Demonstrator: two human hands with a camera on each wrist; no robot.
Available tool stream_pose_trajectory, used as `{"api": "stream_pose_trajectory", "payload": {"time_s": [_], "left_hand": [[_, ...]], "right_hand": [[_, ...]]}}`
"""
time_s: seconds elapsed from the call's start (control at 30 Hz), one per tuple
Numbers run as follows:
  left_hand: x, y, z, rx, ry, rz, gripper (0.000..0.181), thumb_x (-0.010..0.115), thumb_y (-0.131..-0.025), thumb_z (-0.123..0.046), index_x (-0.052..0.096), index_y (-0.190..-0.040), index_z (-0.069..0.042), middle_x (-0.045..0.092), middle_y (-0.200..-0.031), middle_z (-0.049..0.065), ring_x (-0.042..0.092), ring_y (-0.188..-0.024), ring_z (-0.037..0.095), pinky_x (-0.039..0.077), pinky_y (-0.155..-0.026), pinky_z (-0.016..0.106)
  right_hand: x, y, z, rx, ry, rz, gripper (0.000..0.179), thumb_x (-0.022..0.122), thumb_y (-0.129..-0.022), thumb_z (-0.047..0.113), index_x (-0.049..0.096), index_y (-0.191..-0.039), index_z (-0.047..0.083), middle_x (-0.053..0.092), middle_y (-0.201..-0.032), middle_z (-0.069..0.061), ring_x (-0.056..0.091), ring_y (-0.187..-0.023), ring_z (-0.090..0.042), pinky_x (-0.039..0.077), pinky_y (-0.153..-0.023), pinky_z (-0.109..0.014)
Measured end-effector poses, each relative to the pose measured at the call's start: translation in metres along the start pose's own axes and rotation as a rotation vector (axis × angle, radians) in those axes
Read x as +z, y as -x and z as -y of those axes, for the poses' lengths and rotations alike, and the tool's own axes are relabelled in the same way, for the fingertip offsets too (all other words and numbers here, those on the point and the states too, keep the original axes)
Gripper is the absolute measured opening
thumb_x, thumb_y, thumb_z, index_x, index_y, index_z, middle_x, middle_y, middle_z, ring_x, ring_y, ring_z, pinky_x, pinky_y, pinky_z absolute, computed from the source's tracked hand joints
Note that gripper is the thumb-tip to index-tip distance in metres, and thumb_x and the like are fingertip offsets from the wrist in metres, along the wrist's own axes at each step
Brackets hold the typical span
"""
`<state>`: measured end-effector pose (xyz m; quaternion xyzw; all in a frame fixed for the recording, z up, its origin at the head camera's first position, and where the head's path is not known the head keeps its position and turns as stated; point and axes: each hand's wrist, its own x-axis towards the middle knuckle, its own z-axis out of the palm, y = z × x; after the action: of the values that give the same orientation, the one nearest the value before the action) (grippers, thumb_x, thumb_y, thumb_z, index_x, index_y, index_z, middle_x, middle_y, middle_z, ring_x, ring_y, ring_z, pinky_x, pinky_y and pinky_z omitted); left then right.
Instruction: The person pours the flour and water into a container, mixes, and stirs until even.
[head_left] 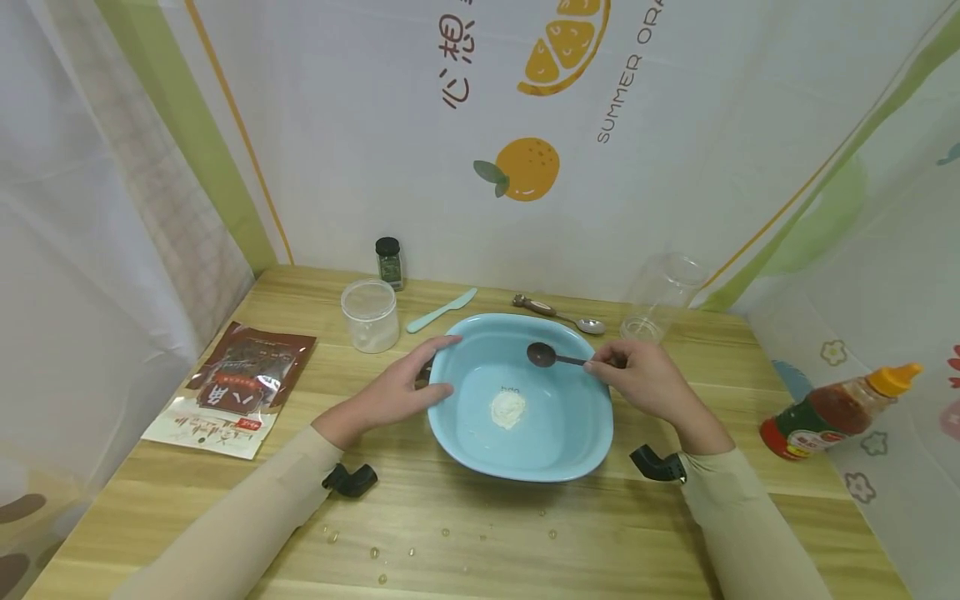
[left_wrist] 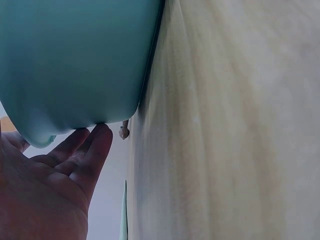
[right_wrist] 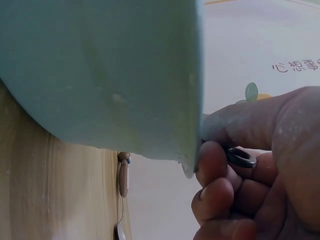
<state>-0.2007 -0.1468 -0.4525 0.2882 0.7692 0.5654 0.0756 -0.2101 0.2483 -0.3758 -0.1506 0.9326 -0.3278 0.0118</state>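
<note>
A light-blue basin stands on the table with a small heap of white powder on its bottom. My left hand holds it at the left side, thumb at the rim; the left wrist view has fingers against the outer wall. At the right rim my right hand pinches the handle of a dark brown spoon, whose bowl hangs inside the basin, above the powder. In the right wrist view only the handle end shows between curled fingers; the basin wall hides the rest.
Behind the basin lie a mint knife and a metal spoon. A clear tub, a dark-capped jar and a tall clear container stand at the back. A brown pouch lies left, a sauce bottle stands right. Droplets dot the front.
</note>
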Motion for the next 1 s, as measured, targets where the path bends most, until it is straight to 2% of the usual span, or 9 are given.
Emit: {"api": "stream_pose_trajectory", "payload": {"time_s": [0.23, 0.6, 1.0], "left_hand": [[0.000, 0.000, 0.000, -0.004, -0.001, -0.002, 0.074, 0.069, -0.106, -0.013, 0.035, -0.171, -0.006, 0.044, -0.167, 0.027, 0.062, -0.138, 0.050, 0.066, -0.100, 0.040], [0.000, 0.000, -0.002, -0.007, -0.012, -0.004, 0.074, 0.068, -0.106, -0.012, 0.035, -0.171, -0.006, 0.043, -0.168, 0.026, 0.061, -0.139, 0.049, 0.065, -0.101, 0.043], [0.001, 0.000, -0.004, -0.013, -0.018, -0.006, 0.073, 0.068, -0.106, -0.012, 0.035, -0.171, -0.005, 0.043, -0.168, 0.026, 0.061, -0.139, 0.048, 0.065, -0.102, 0.044]], "right_hand": [[0.002, -0.005, 0.003, -0.039, 0.014, -0.002, 0.012, 0.080, -0.103, 0.015, 0.081, -0.101, 0.004, 0.075, -0.088, -0.004, 0.063, -0.079, -0.021, 0.056, -0.063, -0.028], [0.007, -0.004, 0.005, -0.038, 0.025, -0.040, 0.010, 0.081, -0.103, 0.014, 0.080, -0.100, 0.004, 0.075, -0.090, -0.005, 0.064, -0.079, -0.021, 0.058, -0.063, -0.028], [0.010, -0.002, 0.007, -0.070, 0.029, -0.090, 0.012, 0.082, -0.102, 0.014, 0.080, -0.100, 0.002, 0.072, -0.084, -0.004, 0.060, -0.075, -0.020, 0.052, -0.059, -0.026]]}}
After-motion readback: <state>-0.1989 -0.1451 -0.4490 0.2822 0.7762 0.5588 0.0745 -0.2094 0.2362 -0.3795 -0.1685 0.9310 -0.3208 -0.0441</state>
